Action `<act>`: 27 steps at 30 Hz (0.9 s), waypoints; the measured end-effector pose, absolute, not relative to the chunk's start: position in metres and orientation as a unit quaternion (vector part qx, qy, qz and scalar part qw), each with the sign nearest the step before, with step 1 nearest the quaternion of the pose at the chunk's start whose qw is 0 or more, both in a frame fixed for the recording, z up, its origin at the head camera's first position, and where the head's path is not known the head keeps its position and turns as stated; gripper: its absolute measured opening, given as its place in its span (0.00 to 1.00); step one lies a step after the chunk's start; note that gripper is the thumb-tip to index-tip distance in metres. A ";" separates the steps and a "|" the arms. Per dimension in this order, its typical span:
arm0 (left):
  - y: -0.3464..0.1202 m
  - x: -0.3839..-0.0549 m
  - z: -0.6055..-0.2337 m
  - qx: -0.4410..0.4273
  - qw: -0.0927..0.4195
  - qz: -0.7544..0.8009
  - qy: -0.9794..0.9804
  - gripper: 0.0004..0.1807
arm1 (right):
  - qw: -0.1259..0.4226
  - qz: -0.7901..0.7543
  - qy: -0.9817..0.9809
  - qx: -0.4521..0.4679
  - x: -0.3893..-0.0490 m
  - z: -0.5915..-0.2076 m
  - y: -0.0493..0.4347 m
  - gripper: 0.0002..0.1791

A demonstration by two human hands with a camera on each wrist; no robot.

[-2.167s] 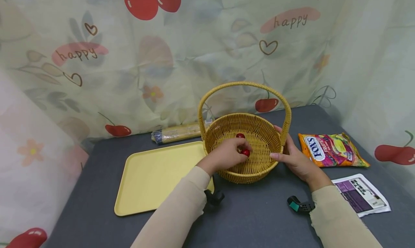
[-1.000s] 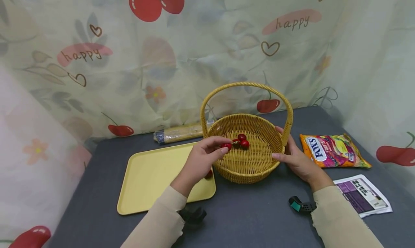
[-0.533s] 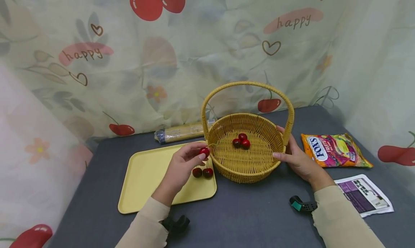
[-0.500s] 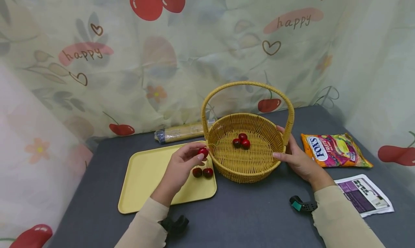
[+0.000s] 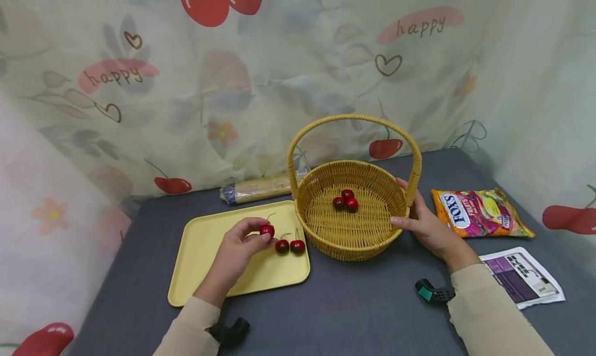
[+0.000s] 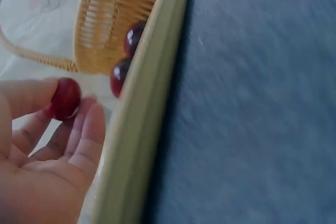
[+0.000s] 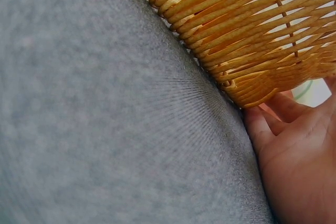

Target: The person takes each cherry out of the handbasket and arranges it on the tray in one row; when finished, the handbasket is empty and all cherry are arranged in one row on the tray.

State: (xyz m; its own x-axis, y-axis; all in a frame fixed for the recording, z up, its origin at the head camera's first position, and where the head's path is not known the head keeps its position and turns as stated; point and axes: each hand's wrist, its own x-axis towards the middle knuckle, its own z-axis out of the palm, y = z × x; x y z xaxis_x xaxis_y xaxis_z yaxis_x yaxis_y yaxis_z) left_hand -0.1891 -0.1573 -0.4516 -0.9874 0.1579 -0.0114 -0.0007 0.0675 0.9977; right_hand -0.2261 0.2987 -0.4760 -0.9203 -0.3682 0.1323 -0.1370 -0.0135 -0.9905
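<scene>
A dark red cherry [image 5: 267, 231] with a thin stem is pinched between the thumb and fingers of my left hand [image 5: 233, 255], over the yellow tray [image 5: 200, 252]. Close to its right, a pair of cherries [image 5: 297, 247] sits on the tray, stems up. The left wrist view shows the pinched cherry [image 6: 66, 98] at the fingertips. My right hand [image 5: 433, 234] grips the right side of the wicker basket [image 5: 358, 234], thumb over the rim, other fingers mostly hidden behind it. Three cherries [image 5: 351, 205] lie together inside the basket.
A clear-wrapped bundle of sticks or noodles [image 5: 256, 189] lies behind the tray. On the right are an orange candy bag [image 5: 484, 213] and a white-and-purple packet [image 5: 523, 277]. A patterned curtain [image 5: 223, 97] hangs along the back of the grey-covered table [image 5: 354, 304].
My left hand took a cherry from the basket and carried it left over the tray. Three cherries remain visible in the basket. The right hand stays on the basket's side.
</scene>
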 end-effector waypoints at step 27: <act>-0.176 -0.190 -0.473 0.036 0.038 0.501 0.864 0.13 | 0.085 -0.685 0.704 -0.169 -0.226 -0.474 0.297 0.53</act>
